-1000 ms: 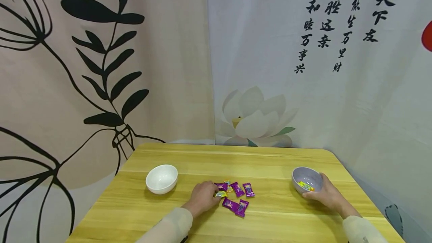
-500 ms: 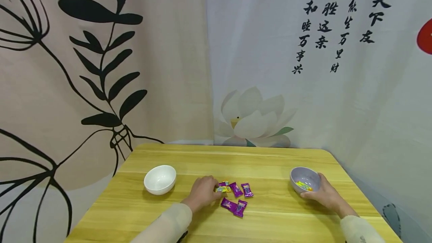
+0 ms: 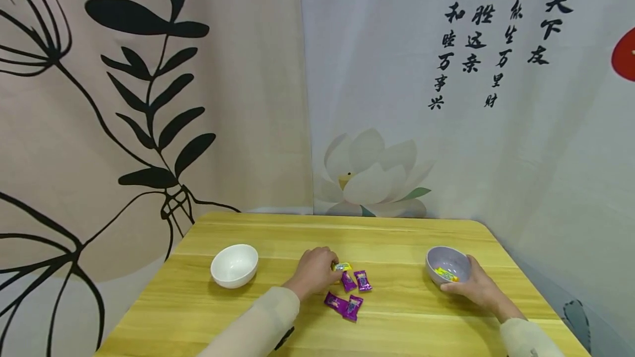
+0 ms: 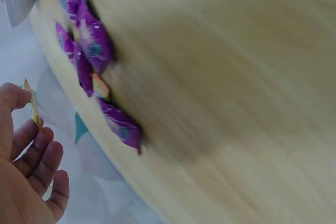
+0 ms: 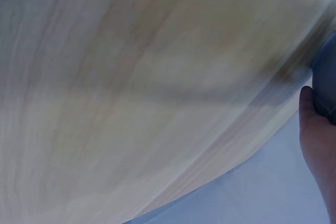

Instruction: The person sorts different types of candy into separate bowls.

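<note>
Yellow-wrapped candy (image 3: 342, 266) is in the left hand (image 3: 315, 274), between eleven and twelve o'clock of the purple-wrapped candies (image 3: 353, 308) on the wooden tabletop (image 3: 421, 318). We see thumb and a fingertip pinching it by its flat faces, while the other fingers bend loosely away; such a small wrapper seems to need only a light, precise hold.

From those purple pieces, the white bowl (image 3: 234, 266) stands between nine and ten o'clock, the lavender bowl (image 3: 447, 266) between two and three. We judge that this spread leaves the hand room to work. The right hand (image 3: 478, 288) grips the lavender bowl from its four o'clock side, thumb on the near wall and fingers round the back, probably to steady it with its mouth uncovered. Inside we make out yellow wrappers (image 3: 446, 275), though we cannot tell how many.

Only the left wrist view gives us the pinch clearly, with the candy raised against the lotus-printed backdrop (image 3: 379, 175). It also shows a fifth purple candy (image 4: 119, 124) towards six o'clock of its row and a blurred yellow-orange wrapper (image 4: 101, 86); from the head we count four purple ones. At three o'clock, the right wrist view catches just the lavender bowl's outer wall and part of the hand, nothing of the contents.
</note>
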{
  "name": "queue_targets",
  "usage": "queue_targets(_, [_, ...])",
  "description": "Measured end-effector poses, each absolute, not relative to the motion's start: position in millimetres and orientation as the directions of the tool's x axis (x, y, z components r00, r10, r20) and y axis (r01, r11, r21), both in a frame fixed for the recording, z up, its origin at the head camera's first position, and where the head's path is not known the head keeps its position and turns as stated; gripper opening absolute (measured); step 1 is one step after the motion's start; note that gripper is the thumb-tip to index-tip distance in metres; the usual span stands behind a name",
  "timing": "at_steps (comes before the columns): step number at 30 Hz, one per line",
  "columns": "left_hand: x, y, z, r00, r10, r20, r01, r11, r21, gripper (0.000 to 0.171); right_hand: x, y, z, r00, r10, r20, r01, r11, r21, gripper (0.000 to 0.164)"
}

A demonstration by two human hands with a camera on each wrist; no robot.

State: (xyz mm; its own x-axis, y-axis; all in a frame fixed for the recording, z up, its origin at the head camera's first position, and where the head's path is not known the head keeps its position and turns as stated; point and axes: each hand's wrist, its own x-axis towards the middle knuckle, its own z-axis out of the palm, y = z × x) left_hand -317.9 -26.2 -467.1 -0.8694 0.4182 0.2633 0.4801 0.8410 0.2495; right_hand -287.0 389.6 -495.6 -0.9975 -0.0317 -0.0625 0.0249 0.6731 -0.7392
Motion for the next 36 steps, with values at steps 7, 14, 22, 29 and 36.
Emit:
queue_targets(7, [-325.4,-3.1,-455.9,-0.860,0.430,0.275,0.497,0.828,0.258,0.024,-287.4,391.1,-499.1,-0.999,-0.031,-0.042,0.010,0.677,-0.736,0.121])
queue_targets(14, [-331.8,23.4,-447.8,-0.829,0.460,0.319,0.538,0.810,0.232,0.022,-287.6,391.1,-500.5,-0.999,-0.021,-0.025,0.003,0.685,-0.728,0.120])
queue_targets(22, [-336.4,56.1,-436.6,-0.793,0.502,0.346,0.586,0.785,0.203,0.022,-286.0,393.4,-499.3,-0.999,-0.006,-0.032,0.019,0.693,-0.721,0.121])
queue_targets(29, [-342.3,78.4,-432.0,-0.793,0.515,0.327,0.591,0.780,0.204,0.024,-286.9,394.0,-499.3,-1.000,-0.001,-0.025,0.017,0.710,-0.704,0.121])
queue_targets(36, [-347.4,103.0,-426.8,-0.793,0.520,0.317,0.590,0.786,0.186,0.023,-288.9,391.8,-500.3,-1.000,-0.006,-0.016,0.007,0.701,-0.713,0.121])
